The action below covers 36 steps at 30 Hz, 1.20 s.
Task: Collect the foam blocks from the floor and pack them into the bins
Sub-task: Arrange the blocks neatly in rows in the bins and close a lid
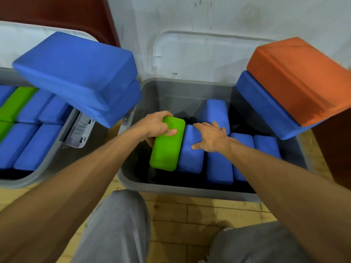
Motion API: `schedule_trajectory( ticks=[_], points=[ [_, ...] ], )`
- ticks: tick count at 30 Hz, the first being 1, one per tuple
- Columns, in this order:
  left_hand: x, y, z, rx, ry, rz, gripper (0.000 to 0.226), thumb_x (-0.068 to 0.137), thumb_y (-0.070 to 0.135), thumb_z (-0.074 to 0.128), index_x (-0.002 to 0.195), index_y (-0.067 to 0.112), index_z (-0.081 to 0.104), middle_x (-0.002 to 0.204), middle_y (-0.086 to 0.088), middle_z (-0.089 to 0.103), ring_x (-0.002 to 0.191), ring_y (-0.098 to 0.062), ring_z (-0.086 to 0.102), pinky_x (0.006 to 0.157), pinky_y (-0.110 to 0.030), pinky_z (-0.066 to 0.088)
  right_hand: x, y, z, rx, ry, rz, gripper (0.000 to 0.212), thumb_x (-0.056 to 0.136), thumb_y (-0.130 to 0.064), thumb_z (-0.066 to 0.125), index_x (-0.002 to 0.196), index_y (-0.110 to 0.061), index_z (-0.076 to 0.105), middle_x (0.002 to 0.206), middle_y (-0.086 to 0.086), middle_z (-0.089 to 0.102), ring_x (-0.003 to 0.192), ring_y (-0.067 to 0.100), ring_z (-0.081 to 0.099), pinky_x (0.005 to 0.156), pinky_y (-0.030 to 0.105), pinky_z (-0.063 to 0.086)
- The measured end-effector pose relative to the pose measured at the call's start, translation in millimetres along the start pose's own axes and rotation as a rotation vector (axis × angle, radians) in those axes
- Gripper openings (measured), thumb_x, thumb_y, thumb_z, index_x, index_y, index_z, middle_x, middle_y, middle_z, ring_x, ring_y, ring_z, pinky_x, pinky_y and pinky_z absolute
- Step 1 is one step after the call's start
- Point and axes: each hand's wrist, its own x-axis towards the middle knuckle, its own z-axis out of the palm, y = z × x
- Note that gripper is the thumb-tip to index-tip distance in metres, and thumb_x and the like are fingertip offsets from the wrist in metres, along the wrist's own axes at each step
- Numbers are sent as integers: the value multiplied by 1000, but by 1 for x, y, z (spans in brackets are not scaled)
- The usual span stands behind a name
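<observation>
As left hand grips green block, bin bottom unreadable

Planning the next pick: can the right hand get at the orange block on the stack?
Probably yes. The right hand rests flat on a blue block in the bin, holding nothing, and the orange block lies uncovered on top, up and to its right.

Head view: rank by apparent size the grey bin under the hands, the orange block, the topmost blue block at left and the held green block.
1. grey bin
2. topmost blue block and orange block: alike, both near the camera, unranked
3. held green block
</observation>
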Motion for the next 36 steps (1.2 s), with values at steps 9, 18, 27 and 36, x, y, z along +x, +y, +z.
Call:
schedule_trajectory(
  ticks=[9,18,27,36],
  points=[
    [-1,-23,26,-4,-29,-69,66,85,38,69,140,26,35,128,-3,53,108,-21,55,84,-30,45,1,6,-4,15,-52,-32,84,84,-40,69,152,-34,19,152,-5,32,136,29,22,112,48,21],
    [-9,-48,47,-510,28,-115,47,83,46,68,123,36,45,115,0,63,95,-19,63,81,-45,55,1,-1,0,47,-72,21,79,83,-60,59,149,-45,18,150,6,31,139,31,17,110,47,17],
    [-8,-37,49,-275,-49,-133,46,87,43,65,123,24,42,108,2,58,83,-13,57,55,-31,46,-7,7,2,-116,-36,-19,66,85,-58,57,143,-35,35,131,8,47,131,31,26,109,49,20],
    [0,-34,56,149,190,-59,75,86,50,61,141,9,31,141,-19,40,127,-37,46,102,-43,40,-10,-4,-3,-142,-63,-20,79,82,-54,65,147,-25,31,145,7,35,138,33,23,110,51,22]
  ],
)
